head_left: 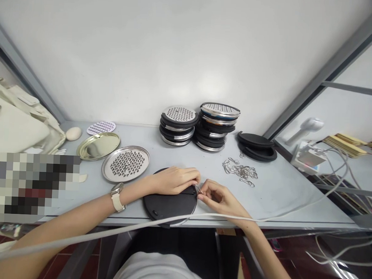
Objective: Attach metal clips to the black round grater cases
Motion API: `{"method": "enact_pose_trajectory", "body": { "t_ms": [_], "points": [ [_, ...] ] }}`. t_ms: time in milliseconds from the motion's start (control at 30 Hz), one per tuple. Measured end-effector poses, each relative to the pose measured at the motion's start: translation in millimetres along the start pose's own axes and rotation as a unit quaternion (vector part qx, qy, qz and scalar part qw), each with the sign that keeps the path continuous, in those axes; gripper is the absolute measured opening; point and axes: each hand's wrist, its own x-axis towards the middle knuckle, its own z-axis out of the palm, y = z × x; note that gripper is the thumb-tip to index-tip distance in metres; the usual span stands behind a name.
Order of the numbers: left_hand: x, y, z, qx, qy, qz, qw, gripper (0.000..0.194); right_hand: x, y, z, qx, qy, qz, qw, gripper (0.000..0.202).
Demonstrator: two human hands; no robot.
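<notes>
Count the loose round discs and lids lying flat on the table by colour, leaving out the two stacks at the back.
Black: 2, the disc under the hands and the lid pile at right
Silver perforated: 1
Gold: 1
Lilac perforated: 1
Total: 5

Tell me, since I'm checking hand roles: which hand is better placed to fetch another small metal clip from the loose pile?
Probably the right hand: the pile of small metal clips lies just beyond it on the grey table. The left hand rests on the round black plastic disc, steadying it, farther from the pile.
</notes>
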Motion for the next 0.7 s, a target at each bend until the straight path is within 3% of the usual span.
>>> {"method": "enact_pose_trajectory", "body": {
  "t_ms": [700],
  "points": [
    [1.7,-2.3,-1.0,-0.07,0.011,0.005,0.998,0.016,0.1,6.3,1.7,0.069,-0.008,0.0,0.998,0.023]
  ]
}}
